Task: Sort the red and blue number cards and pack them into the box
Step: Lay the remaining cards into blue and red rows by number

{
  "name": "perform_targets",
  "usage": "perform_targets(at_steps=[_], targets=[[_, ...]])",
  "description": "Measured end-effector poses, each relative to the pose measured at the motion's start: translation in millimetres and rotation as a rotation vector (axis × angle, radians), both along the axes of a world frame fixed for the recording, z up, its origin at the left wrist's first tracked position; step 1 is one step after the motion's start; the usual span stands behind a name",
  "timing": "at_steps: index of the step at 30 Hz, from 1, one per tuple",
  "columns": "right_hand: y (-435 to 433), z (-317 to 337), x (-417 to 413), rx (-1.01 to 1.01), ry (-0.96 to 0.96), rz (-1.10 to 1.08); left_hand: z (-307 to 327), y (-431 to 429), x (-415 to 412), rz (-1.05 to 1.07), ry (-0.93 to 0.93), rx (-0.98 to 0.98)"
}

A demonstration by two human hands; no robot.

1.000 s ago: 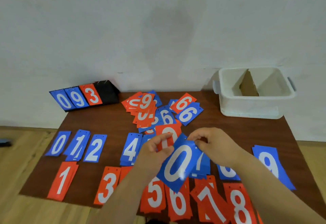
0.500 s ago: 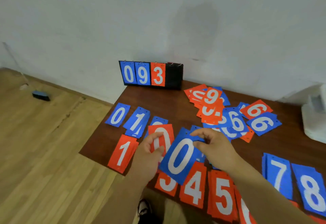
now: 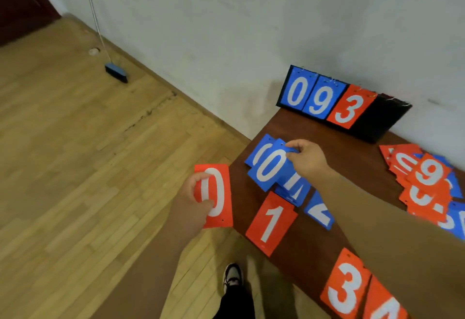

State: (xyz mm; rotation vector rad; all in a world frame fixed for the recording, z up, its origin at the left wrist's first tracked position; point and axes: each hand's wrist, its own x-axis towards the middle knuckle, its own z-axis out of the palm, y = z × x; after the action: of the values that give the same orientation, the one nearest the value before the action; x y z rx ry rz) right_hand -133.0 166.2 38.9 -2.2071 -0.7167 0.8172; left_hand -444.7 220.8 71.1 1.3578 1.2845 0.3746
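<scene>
Brown tabletop (image 3: pixel 352 147), right half of frame; black scoreboard (image 3: pixel 344 107) at its upper edge. Centre: right hand (image 3: pixel 308 161), fingers pinching blue 0 card (image 3: pixel 266 170) over another blue 0. Centre-left, over floor: left hand (image 3: pixel 193 200), fingers gripping red 0 card (image 3: pixel 222 193).

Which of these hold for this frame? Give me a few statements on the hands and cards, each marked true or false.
1. The left hand holds a red 0 card. True.
2. The right hand pinches a blue 9 card. False: it pinches a blue 0 card.
3. The scoreboard by the wall reads 0 9 3. True.
4. The red 1 card lies on the floor. False: it lies flat on the table.
5. The packing box stands beside the scoreboard. False: no box is in view.
</scene>
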Motion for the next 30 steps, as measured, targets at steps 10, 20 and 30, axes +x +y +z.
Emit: perform_targets(at_steps=[10,20,30], targets=[[49,-60,9,-0.14,-0.275,0.09,-30,48,-15,-0.126,0.098,-0.069],[10,50,-65,-0.008,0.182,0.558,13,74,40,-0.696,0.043,-0.16],[-46,39,-93,0.182,0.345,-0.269,-3,8,73,0.028,-0.244,-0.312]])
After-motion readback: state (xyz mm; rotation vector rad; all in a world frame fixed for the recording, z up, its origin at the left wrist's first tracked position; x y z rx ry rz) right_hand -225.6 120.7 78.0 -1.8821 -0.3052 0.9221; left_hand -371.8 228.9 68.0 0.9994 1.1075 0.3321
